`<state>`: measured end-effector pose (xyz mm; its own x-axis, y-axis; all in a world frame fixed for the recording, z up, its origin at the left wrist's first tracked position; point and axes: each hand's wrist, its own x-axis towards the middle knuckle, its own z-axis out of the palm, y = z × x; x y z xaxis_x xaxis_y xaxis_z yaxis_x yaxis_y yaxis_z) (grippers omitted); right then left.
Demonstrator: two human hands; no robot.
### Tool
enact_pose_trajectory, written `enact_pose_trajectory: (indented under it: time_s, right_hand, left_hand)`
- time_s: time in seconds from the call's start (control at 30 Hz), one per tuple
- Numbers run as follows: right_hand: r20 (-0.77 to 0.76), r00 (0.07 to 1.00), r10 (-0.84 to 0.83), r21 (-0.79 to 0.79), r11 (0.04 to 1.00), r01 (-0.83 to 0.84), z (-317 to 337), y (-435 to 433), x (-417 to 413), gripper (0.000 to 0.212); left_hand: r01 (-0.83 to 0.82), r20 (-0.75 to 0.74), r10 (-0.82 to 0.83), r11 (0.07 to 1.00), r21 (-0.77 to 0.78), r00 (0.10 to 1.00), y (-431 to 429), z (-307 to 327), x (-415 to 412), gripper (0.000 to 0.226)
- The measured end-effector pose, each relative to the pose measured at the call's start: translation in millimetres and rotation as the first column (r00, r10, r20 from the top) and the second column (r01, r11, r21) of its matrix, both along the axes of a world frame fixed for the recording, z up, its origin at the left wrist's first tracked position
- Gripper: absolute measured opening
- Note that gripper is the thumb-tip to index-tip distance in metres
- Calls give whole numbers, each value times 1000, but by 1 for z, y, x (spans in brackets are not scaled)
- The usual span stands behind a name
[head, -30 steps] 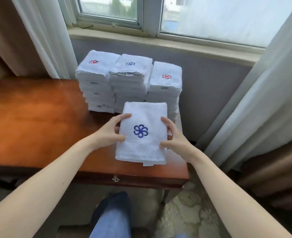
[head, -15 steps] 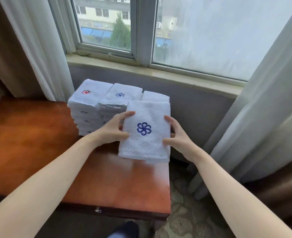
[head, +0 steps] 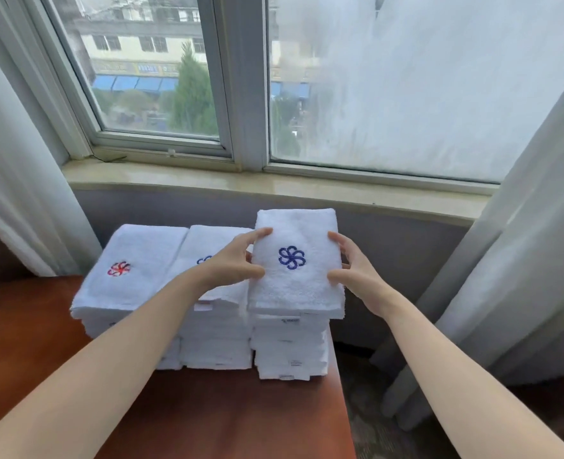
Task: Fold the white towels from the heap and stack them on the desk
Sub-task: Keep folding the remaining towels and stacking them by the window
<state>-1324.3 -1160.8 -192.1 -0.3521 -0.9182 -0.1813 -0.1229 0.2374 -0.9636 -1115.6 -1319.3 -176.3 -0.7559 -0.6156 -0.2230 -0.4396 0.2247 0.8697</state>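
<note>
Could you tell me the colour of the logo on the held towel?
Dark blue logo, head view.

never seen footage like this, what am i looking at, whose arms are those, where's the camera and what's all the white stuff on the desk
No machine here: a person works with bare hands. The view comes from a wide-angle camera worn on their head, looking forward and down, so both forearms reach in from the bottom. On the brown desk stand three stacks of folded white towels side by side. The left stack has a red emblem on top; the middle stack has a blue one, partly hidden by the left hand. That hand and the right hand hold a folded towel with a blue emblem by its sides, right on top of the right stack.
</note>
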Motion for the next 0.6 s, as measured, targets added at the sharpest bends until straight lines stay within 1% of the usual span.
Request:
enact_pose_trajectory:
  time_s: [0.2,0.3,0.37,0.43,0.5,0.53,0.6]
  right_hand:
    - [43,998,-54,73,996,51,-22,-25,-13,91]
    - [57,997,-45,110,993,38,-34,-30,-11,91]
    - [72,997,-42,129,991,32,-41,-33,-8,89]
    - [75,996,-49,145,989,37,-47,-36,-6,87]
    - [70,997,-36,180,983,23,-51,-36,-6,88]
    - [63,998,-23,204,979,10,-52,-35,-6,89]
    - [50,999,-1,239,971,-11,-54,-34,-5,91]
  left_hand:
    - [66,124,-60,997,-49,991,-34,-24,-22,88]
    - [80,233,-50,990,-118,971,-39,-34,-23,90]
    - [114,333,-40,972,-207,942,-39,-39,-21,92]
    - [180,429,3,906,-383,903,-36,-45,-19,89]
    - [255,462,25,807,-533,886,-32,-51,-18,85]
    - [291,475,13,775,-561,880,-30,-55,-17,84]
    - [364,525,-21,744,-560,851,-28,-62,-16,83]
